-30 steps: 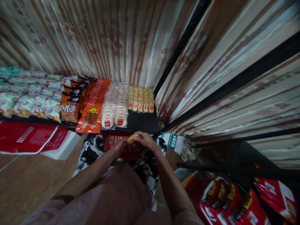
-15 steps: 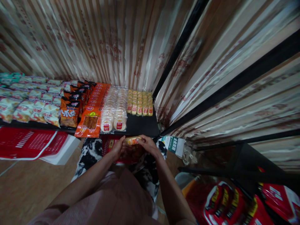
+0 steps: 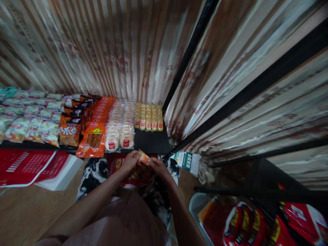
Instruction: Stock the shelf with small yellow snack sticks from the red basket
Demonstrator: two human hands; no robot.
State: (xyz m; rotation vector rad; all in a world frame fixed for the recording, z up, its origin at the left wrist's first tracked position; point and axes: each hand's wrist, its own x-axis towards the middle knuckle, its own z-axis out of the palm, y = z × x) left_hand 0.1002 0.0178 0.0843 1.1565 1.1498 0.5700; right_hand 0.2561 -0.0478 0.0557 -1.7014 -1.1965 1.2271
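Observation:
Between my two hands is a small wrapped snack (image 3: 144,158), yellow with an orange-red label, tilted down to the right. My left hand (image 3: 132,160) pinches its left end, and my right hand (image 3: 159,166) grips the right end. Both hands are just in front of the black shelf (image 3: 151,141), over my lap. A red basket (image 3: 137,179) with packets in it sits below them between my knees; its contents are dim. Rows of similar small yellow packets (image 3: 148,119) stand on the shelf, beside two rows of round white rice crackers (image 3: 126,136) in clear wrappers.
Left along the shelf lie orange snack-stick packs (image 3: 93,140), dark-orange bags (image 3: 69,130) and pale bags (image 3: 33,128). A red basket (image 3: 28,165) stands below left. Black frame bars (image 3: 188,56) and a striped curtain (image 3: 123,44) border the shelf. Red packages (image 3: 246,222) lie at lower right.
The small wrapped snack has turned from nearly level to sloping down to the right, with my right hand slightly lower. The whole view has shifted a little.

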